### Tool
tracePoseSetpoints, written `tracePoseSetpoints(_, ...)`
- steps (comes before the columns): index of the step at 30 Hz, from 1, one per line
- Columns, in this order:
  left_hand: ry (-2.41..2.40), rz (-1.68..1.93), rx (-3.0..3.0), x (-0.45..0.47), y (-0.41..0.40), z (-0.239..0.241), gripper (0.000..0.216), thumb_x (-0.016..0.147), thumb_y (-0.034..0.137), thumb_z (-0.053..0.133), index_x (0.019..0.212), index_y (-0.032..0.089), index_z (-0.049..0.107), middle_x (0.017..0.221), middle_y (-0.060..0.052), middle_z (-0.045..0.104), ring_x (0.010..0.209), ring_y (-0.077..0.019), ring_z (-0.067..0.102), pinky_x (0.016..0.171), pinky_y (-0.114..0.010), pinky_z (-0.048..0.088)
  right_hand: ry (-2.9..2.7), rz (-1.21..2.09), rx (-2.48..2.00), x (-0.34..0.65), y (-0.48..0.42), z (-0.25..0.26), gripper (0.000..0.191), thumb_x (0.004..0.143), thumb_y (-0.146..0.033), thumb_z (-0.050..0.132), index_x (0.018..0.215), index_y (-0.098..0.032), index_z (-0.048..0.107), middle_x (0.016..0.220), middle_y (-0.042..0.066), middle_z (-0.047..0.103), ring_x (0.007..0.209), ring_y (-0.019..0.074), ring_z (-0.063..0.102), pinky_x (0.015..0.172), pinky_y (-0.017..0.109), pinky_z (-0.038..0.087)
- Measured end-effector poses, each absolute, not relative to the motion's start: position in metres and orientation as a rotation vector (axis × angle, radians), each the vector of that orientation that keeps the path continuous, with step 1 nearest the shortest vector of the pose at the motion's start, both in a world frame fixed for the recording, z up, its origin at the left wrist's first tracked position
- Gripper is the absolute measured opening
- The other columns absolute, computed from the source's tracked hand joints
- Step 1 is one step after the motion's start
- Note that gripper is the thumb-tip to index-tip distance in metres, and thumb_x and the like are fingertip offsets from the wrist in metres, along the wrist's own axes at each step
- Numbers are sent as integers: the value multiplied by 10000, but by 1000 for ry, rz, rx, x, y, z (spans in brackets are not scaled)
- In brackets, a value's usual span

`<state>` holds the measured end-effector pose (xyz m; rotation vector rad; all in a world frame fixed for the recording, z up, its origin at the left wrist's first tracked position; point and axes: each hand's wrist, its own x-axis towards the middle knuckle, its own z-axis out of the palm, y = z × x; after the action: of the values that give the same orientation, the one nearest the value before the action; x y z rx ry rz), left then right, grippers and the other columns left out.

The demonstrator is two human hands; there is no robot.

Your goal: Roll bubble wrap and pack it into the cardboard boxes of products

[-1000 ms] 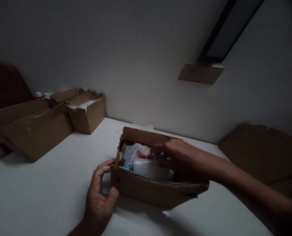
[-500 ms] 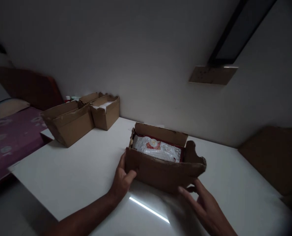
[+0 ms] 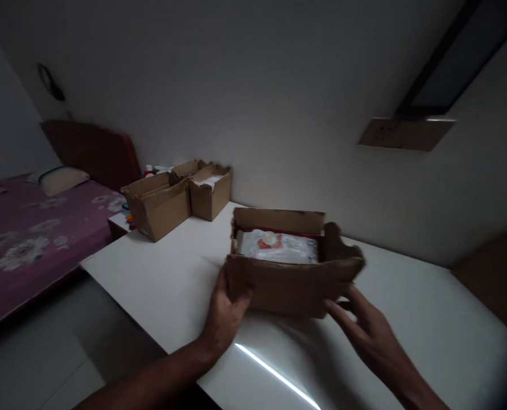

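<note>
Dim room, white table (image 3: 159, 279): left hand (image 3: 225, 316) grips the near-left corner of an open cardboard box (image 3: 293, 285); right hand (image 3: 366, 330), fingers spread, touches its near-right corner. White packets (image 3: 279, 246) fill the box. Two more cartons (image 3: 176, 196) stand far left, beside a bed (image 3: 27, 228).

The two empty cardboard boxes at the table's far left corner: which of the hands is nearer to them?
Left. The left hand grips the near box's left end, on the side toward the far boxes. The right hand is at its right front, farther away.
</note>
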<state>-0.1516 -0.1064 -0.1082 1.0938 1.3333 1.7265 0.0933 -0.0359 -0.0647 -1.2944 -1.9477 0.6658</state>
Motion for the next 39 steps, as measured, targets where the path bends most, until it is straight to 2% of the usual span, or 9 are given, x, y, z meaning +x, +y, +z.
tracePoseSetpoints(6,1611,1906,989,-236,-143,-134,672,883,356,600,1483,211,336,1502,-145,473,1392,-283,464,1151,-460,386,-2129,878,-800,-47,33,-88,378,855,-392,555,1174,-192,591,1155,99,695,953,221,648,795,356,548)
tracePoseSetpoints(10,1724,1920,992,-268,-145,-151,717,853,278,604,1511,220,323,1590,-122,363,1490,-280,313,1195,-453,329,-2156,890,-761,-122,69,-104,478,866,-338,513,1320,-188,522,1288,131,645,1093,235,629,902,399,535)
tracePoseSetpoints(13,1709,1893,1048,-285,-136,-163,740,833,238,601,1516,208,317,1626,-130,289,1503,-296,277,1193,-493,327,-2158,839,-830,-164,81,-120,497,891,-317,459,1361,-160,496,1348,168,598,1205,272,574,1011,480,477)
tracePoseSetpoints(19,1712,1919,1082,-309,-99,-169,743,789,194,596,1491,157,356,1639,-189,211,1510,-338,238,1152,-542,370,-2229,767,-913,-226,80,-154,613,825,-220,526,1431,-191,437,1322,119,633,1226,256,577,1060,466,457)
tracePoseSetpoints(26,1787,1942,1080,-330,-75,-174,764,742,185,630,1466,167,386,1615,-181,284,1510,-319,253,1213,-532,261,-2354,626,-914,-231,67,-169,707,793,-178,540,1481,-125,385,1492,186,487,1364,297,468,1149,472,366)
tracePoseSetpoints(30,1912,1882,1089,-339,-77,-175,714,736,248,639,1413,142,435,1563,-186,386,1476,-320,333,1222,-490,255,-2494,513,-806,-217,46,-166,623,826,-218,551,1439,-154,457,1461,162,525,1342,314,470,1137,490,358)
tracePoseSetpoints(34,1917,1747,1057,-335,-96,-176,743,741,419,634,1384,111,424,1508,-215,442,1432,-413,372,1196,-577,266,-2635,367,-715,-195,6,-160,299,885,-271,546,1155,-195,647,1274,88,654,1194,260,556,1062,404,404)
tracePoseSetpoints(36,1941,1645,1082,-333,-108,-184,731,738,515,620,1365,185,437,1495,-141,480,1407,-410,412,1185,-597,296,-2691,305,-702,-176,-16,-157,213,883,-346,593,1046,-227,660,1188,49,686,1127,227,579,1011,355,422)
tracePoseSetpoints(39,2085,1361,1276,-338,-112,-209,473,756,590,581,1192,412,540,1381,96,601,1302,-346,551,1163,-601,373,-2826,151,-643,-132,-43,-146,246,947,-431,512,1115,-279,608,1237,9,667,1168,196,549,988,321,408)
